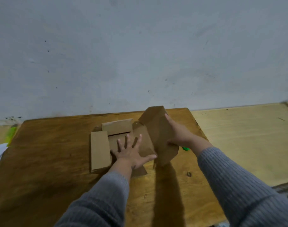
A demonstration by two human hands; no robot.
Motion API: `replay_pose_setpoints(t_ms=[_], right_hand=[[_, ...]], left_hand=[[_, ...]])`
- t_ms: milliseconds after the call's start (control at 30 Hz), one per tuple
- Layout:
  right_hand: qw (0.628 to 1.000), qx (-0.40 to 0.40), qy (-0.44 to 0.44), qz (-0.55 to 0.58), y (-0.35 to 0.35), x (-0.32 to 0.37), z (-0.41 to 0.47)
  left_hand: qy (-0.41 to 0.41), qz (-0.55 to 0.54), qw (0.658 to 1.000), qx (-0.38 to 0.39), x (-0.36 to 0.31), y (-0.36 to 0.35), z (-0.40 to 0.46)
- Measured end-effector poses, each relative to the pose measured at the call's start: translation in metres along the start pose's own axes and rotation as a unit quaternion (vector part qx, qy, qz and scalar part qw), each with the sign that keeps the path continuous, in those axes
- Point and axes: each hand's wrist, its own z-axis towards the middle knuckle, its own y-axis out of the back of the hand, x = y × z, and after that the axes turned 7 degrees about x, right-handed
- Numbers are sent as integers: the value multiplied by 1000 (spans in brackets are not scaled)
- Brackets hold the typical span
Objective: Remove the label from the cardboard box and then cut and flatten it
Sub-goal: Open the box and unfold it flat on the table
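Currently logged: plain brown cardboard box (123,141), opened out on my brown wooden worktop (49,145). Left hand (131,153) spread flat, pressing its panels; right hand (176,133) gripping the one upright panel. No label visible, probably removed. Outstanding: folding down that last panel.

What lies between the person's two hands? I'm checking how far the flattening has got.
In the head view, a raised brown cardboard panel stands between the flat left hand and the gripping right hand.
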Motion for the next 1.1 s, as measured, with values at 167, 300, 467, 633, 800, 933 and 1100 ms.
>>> replay_pose_setpoints(t_ms=[167, 300, 467, 633, 800, 933, 1100], right_hand=[[996, 14, -15, 83, -17, -41, 20], [992, 44, -28, 118, -20, -58, 36], [996, 70, -38, 35, -34, -70, 53], [982, 77, -37, -167, -51, -71, 59], [961, 85, 2, -263, -58, -70, 60], [948, 108, 33, -297, -62, -69, 53], [973, 80, 30, -215, -66, -39, 49]], left_hand=[[2, -19, 1000, 9, -13, -3, 19], [19, -51, 998, 15, -6, -5, 26], [25, -54, 998, 9, 9, -5, 28], [30, -52, 998, 2, 19, -4, 33], [23, -45, 999, -6, 20, -7, 34], [14, -48, 999, -15, 19, -7, 28], [-10, -120, 992, -36, 20, -4, 10]])
